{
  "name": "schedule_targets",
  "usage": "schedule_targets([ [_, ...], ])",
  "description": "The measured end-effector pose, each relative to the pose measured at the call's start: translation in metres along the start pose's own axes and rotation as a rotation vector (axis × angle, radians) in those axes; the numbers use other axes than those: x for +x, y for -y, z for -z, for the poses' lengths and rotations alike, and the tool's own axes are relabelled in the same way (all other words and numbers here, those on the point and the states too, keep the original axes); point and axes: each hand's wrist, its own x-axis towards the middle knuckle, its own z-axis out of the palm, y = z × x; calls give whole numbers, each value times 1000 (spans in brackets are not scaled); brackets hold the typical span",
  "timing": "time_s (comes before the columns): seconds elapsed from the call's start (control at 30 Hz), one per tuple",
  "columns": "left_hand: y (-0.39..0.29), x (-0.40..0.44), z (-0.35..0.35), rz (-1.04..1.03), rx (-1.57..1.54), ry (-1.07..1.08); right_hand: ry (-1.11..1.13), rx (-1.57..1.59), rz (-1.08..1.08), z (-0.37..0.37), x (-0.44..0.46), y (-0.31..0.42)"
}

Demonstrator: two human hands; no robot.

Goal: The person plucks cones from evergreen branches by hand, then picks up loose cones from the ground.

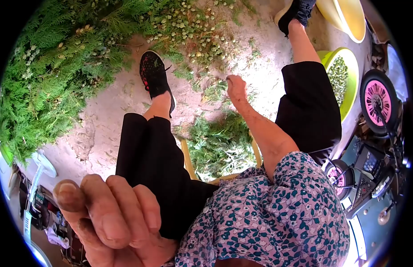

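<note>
My left hand [113,213] is raised close to the camera at the lower left. Its fingers are curled and pressed side by side, with dark stains on the skin, and I see nothing held in them. My right hand [237,90] reaches out low between my feet, over scattered green sprigs [215,92]. Its fingers are bent together, and whatever is in them is hidden or too small to name. Past it lies a spread of small pale-green cones [199,33] among leafy bits. Cut conifer branches [224,138] lie between my legs.
A large heap of conifer branches [59,75] covers the floor at the left. On the right stand a lime-green tub [352,89] holding small green cones and a yellow tub [348,20]. A pink-rimmed wheel [377,102] stands beyond. My black shoe [154,73] rests near the heap.
</note>
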Motion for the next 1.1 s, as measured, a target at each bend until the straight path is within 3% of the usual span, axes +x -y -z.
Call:
schedule_targets([
  [0.07, -1, 0, 1, 0, 17, 2, -290, 148, -4, 5, 10, 12],
  [0.33, -1, 1, 1, -15, 25, -14, -129, -52, 31, -5, 50, 29],
  [0.47, 1, 0, 0, -25, 4, -46, -322, 91, 71, -3, 42, 14],
  [0.53, 1, -1, -1, -35, 2, -52, -298, 88, 40, -8, 27, 2],
  [0.63, 0, -1, -1, -25, 6, -65, -171, 161, 175, -20, 6, -8],
  [0.77, 1, 0, -1, -12, 14, -29, -93, 25, 97, -35, 11, -5],
  [0.9, 0, 0, 0, -17, 19, -23, -134, 12, 148, -28, 20, 8],
  [1.0, -1, 0, -3, -10, 46, -45, -200, 202, 36, -18, 23, 23],
  [1.07, 0, -1, -3, -17, 32, -64, -253, 188, 197, -17, 25, 38],
  [1.1, 0, -1, -2, -26, 20, -85, -204, 210, 164, -22, 28, 43],
])
